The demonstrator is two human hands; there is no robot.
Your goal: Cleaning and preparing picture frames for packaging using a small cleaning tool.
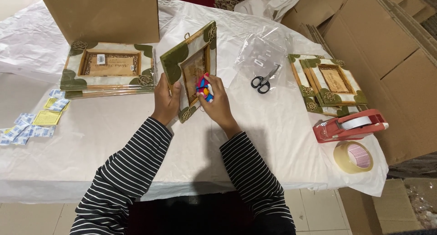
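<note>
Striped black-and-white sleeves lead from the near edge of the white-covered table (114, 139) to both hands. Her left hand (165, 100) grips the lower left edge of a green-cornered rectangular picture frame with a wooden inset (191, 66), held tilted above the table's middle. Her right hand (217, 103) pinches a small multicoloured cloth (203, 88) against the frame's face. With only one edge gripped, firm rubbing could twist the frame loose. Similar frames lie stacked toward the far left (107, 71) and the right edge (330, 82); scissors (263, 81), a red tape dispenser (348, 125), a tape roll (353, 156) and cardboard boxes (387, 48) surround them.
</note>
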